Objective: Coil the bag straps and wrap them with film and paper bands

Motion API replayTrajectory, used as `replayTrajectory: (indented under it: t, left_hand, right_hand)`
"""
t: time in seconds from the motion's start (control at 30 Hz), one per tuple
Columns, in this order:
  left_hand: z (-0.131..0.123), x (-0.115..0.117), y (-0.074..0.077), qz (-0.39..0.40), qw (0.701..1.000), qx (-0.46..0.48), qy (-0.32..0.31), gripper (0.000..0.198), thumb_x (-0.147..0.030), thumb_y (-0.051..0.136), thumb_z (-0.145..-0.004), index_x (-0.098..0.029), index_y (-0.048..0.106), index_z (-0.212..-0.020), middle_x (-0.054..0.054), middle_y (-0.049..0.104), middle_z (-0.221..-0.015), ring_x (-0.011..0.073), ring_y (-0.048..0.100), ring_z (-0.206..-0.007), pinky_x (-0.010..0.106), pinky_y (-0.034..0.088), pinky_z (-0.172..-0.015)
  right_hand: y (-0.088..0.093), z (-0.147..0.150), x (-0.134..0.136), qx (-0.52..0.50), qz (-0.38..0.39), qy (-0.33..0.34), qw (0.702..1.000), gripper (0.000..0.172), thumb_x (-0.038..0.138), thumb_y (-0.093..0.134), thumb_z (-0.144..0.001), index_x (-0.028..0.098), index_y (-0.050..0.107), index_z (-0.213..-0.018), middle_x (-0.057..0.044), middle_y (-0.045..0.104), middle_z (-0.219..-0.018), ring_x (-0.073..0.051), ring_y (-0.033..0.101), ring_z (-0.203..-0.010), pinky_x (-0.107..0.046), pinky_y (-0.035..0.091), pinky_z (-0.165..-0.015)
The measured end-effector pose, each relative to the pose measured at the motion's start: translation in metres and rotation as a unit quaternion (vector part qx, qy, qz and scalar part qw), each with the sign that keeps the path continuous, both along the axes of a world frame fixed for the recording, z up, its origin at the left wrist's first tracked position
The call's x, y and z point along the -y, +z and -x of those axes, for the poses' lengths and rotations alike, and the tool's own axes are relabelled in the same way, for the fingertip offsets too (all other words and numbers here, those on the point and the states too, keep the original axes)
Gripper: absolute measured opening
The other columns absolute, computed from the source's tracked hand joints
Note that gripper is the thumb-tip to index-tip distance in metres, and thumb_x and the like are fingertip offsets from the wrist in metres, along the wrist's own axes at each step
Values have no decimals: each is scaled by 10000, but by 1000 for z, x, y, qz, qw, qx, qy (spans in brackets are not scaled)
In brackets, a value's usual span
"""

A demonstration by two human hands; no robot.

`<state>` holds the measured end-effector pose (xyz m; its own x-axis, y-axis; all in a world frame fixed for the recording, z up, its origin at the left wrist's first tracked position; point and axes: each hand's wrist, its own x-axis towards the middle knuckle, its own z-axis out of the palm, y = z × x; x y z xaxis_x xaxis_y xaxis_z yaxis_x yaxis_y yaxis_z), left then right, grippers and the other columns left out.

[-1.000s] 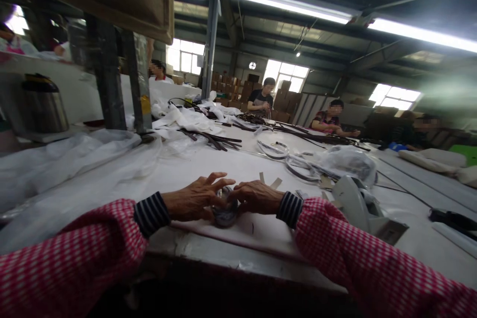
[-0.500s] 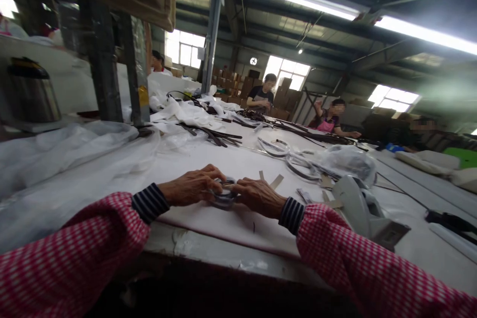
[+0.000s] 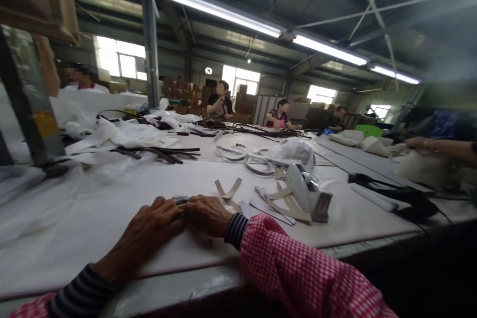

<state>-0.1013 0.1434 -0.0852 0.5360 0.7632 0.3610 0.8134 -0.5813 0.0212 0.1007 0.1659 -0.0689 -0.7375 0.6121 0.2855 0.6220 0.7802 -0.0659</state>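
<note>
Both my hands rest on the white table (image 3: 112, 198) near its front edge. My left hand (image 3: 149, 228) and my right hand (image 3: 206, 213) meet with curled fingers pressed on a small dark coiled strap (image 3: 181, 201), mostly hidden between them. Only a sliver of it shows above my fingertips. My sleeves are red-and-white checked over striped cuffs.
Tan strap pieces (image 3: 228, 191) lie just beyond my right hand, beside a white tape dispenser (image 3: 307, 198). Dark straps (image 3: 156, 151), white cloth and a clear plastic bag (image 3: 294, 151) lie farther back. Several other people sit at the far end. A black device (image 3: 395, 194) lies right.
The view has swung right and lower. My hands have closed tighter over the strap, which now shows far less. A person's arm has come into view at far right.
</note>
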Motion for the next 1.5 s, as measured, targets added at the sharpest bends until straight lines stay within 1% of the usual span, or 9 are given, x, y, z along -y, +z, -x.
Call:
replayTrajectory:
  t: [0.1,0.23,0.4,0.47,0.6,0.83,1.07,1.23,1.5]
  left_hand:
    - [-4,2,5,-11,999,-28,19,168,-293,529,-972,-238,687,-984,69,690,-1005,287,586,-1018,368,418,-749]
    - [-11,4,10,-15,999,-38,18,182,-261,487,-942,-199,636,-860,89,670,-931,287,582,-934,381,414,-749]
    - [-6,-8,27,119,982,147,22,253,-391,535,-917,-181,621,-805,53,632,-831,224,552,-777,331,384,-706]
    - [-4,-12,36,226,931,286,12,342,-475,558,-904,-171,627,-766,19,590,-732,188,510,-696,297,355,-644]
    - [-12,-19,39,351,765,537,-56,392,-536,656,-856,-151,660,-787,3,590,-736,152,481,-680,266,397,-657]
    - [-28,-34,9,406,585,692,-117,301,-417,778,-798,-124,731,-845,36,653,-810,147,517,-715,243,445,-633]
    - [-25,-42,3,404,550,724,-104,330,-361,780,-786,-98,758,-983,91,700,-962,142,532,-746,228,463,-625]
    - [-25,-45,-2,411,524,740,-93,329,-344,745,-806,-109,751,-1036,92,689,-960,168,557,-801,248,477,-648]
    - [-23,-35,6,427,527,729,-95,338,-354,751,-798,-130,747,-1051,90,684,-947,174,546,-780,272,475,-637]
  right_hand:
    - [19,-15,-1,-25,69,5,997,197,285,690,-917,226,684,-1105,-14,712,-1002,-152,645,-846,-237,438,-707]
    - [47,-62,-8,-81,74,-106,988,225,224,609,-970,198,682,-1181,-42,719,-1076,-157,651,-921,-254,449,-808]
    - [37,-114,-30,-47,62,-204,976,230,104,561,-924,139,731,-1076,-134,689,-1148,-245,638,-1047,-331,444,-882]
    - [26,-121,-42,-17,86,-202,975,233,119,642,-871,175,743,-1073,-108,689,-1169,-245,640,-1062,-315,455,-870]
    - [18,-120,-68,35,144,-182,972,290,165,771,-764,219,757,-1049,-37,719,-1117,-201,659,-989,-252,460,-786]
    - [33,-113,-92,105,176,-182,962,177,228,852,-675,183,769,-825,7,715,-782,-153,639,-714,-217,377,-553]
    - [43,-114,-49,84,9,-178,980,64,160,629,-903,173,683,-872,-53,673,-864,-222,573,-953,-304,342,-739]
    - [63,-96,-10,85,-137,-108,981,182,140,427,-1029,175,595,-967,-37,634,-868,-175,527,-762,-328,309,-691]
    - [60,-35,13,236,-349,-5,907,131,102,456,-981,133,565,-1046,-61,608,-822,-205,521,-641,-370,249,-561]
